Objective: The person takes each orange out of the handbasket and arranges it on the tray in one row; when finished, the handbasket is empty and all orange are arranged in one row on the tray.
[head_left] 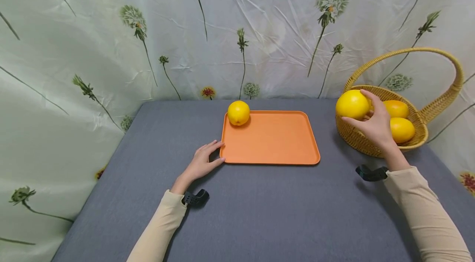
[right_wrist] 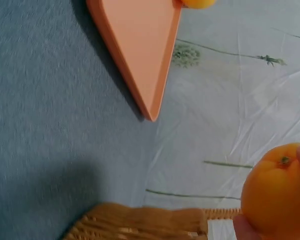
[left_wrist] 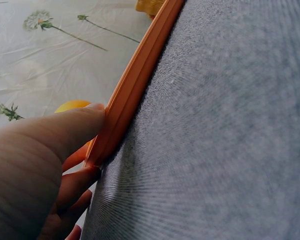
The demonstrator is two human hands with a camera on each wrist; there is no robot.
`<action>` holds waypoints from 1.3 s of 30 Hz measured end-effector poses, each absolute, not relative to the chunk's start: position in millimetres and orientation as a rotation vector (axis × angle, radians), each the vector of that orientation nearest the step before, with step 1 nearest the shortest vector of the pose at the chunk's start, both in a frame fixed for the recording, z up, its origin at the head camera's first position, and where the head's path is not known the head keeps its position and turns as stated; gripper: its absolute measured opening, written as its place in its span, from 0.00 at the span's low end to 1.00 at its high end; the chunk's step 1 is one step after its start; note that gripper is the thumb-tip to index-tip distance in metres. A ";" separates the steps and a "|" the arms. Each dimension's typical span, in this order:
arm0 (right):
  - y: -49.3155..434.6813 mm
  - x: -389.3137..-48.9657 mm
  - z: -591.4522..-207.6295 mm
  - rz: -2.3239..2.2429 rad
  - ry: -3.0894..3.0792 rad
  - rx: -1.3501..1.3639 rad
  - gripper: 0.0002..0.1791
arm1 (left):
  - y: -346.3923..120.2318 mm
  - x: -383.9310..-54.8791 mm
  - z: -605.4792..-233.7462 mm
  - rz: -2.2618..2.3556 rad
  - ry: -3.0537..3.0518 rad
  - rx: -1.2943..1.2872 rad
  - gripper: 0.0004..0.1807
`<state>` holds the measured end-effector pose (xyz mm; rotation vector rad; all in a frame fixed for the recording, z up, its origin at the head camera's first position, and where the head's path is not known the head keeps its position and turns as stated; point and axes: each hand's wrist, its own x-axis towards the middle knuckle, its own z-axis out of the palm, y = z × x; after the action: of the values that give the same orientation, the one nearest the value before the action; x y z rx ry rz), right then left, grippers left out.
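Note:
My right hand [head_left: 376,126] grips an orange [head_left: 352,104] over the left rim of a wicker basket [head_left: 358,140]. In the right wrist view, this orange [right_wrist: 277,192] shows its green stem end between thumb and finger. Two more yellow-orange fruits [head_left: 402,130] lie inside the basket. My left hand [head_left: 202,161] holds the front left corner of a flat orange tray [head_left: 271,138], its thumb on the rim in the left wrist view. A second orange [head_left: 238,113] sits on the tray at its back left corner.
The basket's tall arched handle [head_left: 419,50] rises at the right. A grey cloth-covered table [head_left: 271,208] lies beneath everything. Behind it hangs a pale curtain [head_left: 222,60] printed with dandelions.

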<state>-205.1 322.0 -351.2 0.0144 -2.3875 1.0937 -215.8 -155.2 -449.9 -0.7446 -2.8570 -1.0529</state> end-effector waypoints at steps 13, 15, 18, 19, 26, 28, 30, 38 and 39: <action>293.6 -217.2 -364.7 1.213 -2.368 0.048 0.46 | -155.6 -214.8 -451.4 -1.067 -2.855 -0.746 0.29; 288.8 -220.3 -366.8 1.239 -2.364 0.081 0.46 | -155.5 -215.2 -451.2 -1.063 -2.856 -0.753 0.29; 282.7 -224.7 -369.7 1.259 -2.365 0.124 0.46 | -155.4 -215.8 -451.0 -1.064 -2.860 -0.759 0.29; 280.3 -226.0 -370.1 1.265 -2.368 0.138 0.46 | -155.3 -216.1 -450.9 -1.066 -2.861 -0.760 0.29; 266.5 -234.4 -374.8 1.332 -2.415 0.180 0.47 | -155.9 -217.5 -448.8 -1.060 -2.860 -0.750 0.29; 262.5 -237.4 -375.9 1.343 -2.443 0.184 0.47 | -156.3 -217.3 -448.1 -1.060 -2.865 -0.750 0.29; 258.2 -240.8 -376.8 1.345 -2.474 0.193 0.47 | -156.7 -216.9 -447.4 -1.057 -2.871 -0.748 0.30; 242.2 -256.1 -377.3 1.366 -2.536 0.268 0.48 | -156.0 -215.7 -447.6 -1.055 -2.868 -0.749 0.29; 240.7 -258.3 -377.5 1.367 -2.548 0.267 0.47 | -155.9 -215.7 -447.7 -1.057 -2.868 -0.750 0.29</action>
<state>-258.3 240.7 -377.5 0.2671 -2.5481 1.3673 -215.7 -155.9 -447.7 -0.7498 -2.8684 -1.0573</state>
